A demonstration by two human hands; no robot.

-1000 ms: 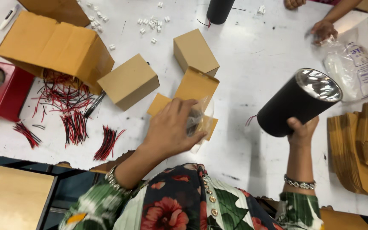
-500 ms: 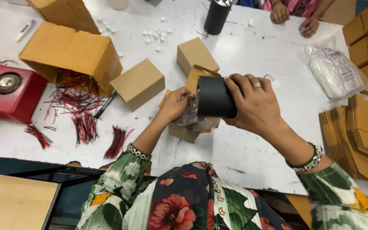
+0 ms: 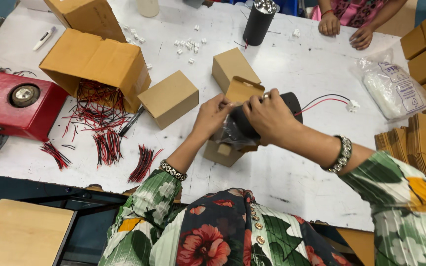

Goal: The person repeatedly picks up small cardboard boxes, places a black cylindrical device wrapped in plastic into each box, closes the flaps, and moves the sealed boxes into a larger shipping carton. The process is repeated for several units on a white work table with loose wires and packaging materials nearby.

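I see both hands, left hand (image 3: 212,114) and right hand (image 3: 268,116), fingers closed on the black cylindrical lamp housing (image 3: 266,116) over the small open brown cardboard box (image 3: 229,148).

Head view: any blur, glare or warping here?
Head view: evenly lit and mostly sharp; slight softness on both hands at the black cylinder; mild glare on the clear bag; the table edge bows from the wide lens.

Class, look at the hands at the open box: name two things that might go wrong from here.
1. The red and black wires trail loose from the black cylindrical lamp; they might snag on the open cardboard box.
2. Both hands, left and right, pinch the clear plastic bag; it might tear.
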